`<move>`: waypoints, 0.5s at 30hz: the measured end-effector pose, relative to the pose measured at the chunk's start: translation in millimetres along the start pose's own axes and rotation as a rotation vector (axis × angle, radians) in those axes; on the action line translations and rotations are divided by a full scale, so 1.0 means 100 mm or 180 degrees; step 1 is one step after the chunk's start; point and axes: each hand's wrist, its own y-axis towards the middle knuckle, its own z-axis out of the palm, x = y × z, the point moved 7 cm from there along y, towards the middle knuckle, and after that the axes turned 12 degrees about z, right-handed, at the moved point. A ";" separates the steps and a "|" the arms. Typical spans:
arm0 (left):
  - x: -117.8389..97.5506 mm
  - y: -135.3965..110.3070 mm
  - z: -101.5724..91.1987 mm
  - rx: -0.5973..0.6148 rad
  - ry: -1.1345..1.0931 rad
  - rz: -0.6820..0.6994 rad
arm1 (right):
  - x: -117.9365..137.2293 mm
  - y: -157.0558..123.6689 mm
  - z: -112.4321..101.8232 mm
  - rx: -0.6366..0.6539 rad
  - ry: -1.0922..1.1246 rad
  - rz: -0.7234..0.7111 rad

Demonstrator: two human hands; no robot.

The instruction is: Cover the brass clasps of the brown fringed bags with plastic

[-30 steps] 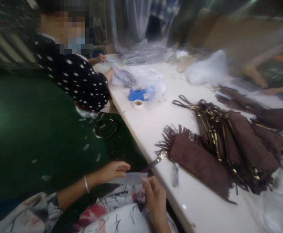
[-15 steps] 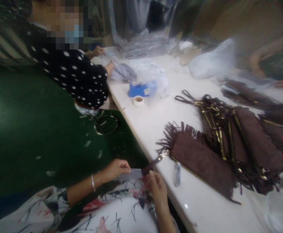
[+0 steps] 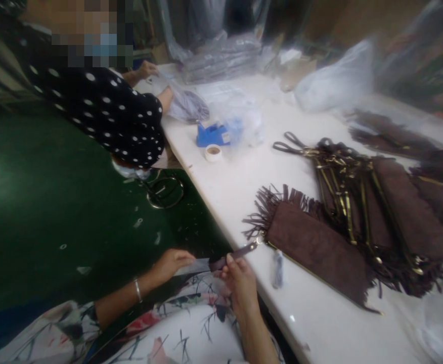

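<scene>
My left hand (image 3: 176, 264) pinches one end of a small clear plastic sleeve (image 3: 195, 266) in front of my lap. The sleeve's other end meets the brown wrist strap (image 3: 221, 262); how far it covers the strap I cannot tell. My right hand (image 3: 240, 278) is closed on that strap, thumb on top. By a metal ring the strap joins a brown fringed suede bag (image 3: 312, 245), which lies flat on the table with a gold zip along its near edge. Close to the zip lies a small silvery packet (image 3: 278, 270).
Several more brown fringed bags (image 3: 407, 202) are heaped at the right. Farther up the white table (image 3: 236, 172) are a tape roll (image 3: 213, 153), a blue tape dispenser (image 3: 211, 135) and clear bags (image 3: 244, 114). A co-worker in a dotted top (image 3: 103, 106) handles a bagged item (image 3: 189, 105). A stool (image 3: 164, 192) stands at left.
Both hands have shifted slightly left, drawing the strap straighter from the bag. My right thumb now lies on top of the strap. The view has shifted a little.
</scene>
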 end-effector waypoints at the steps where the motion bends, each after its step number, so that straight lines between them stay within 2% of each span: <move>1: -0.01 0.00 0.01 0.0011 0.0003 0.0003 | 0.00 -0.01 0.01 0.0008 0.0046 0.0031; 15: -0.19 -0.06 0.05 -0.0014 0.0100 0.0122 | 0.02 -0.03 0.01 -0.0058 0.0149 0.0008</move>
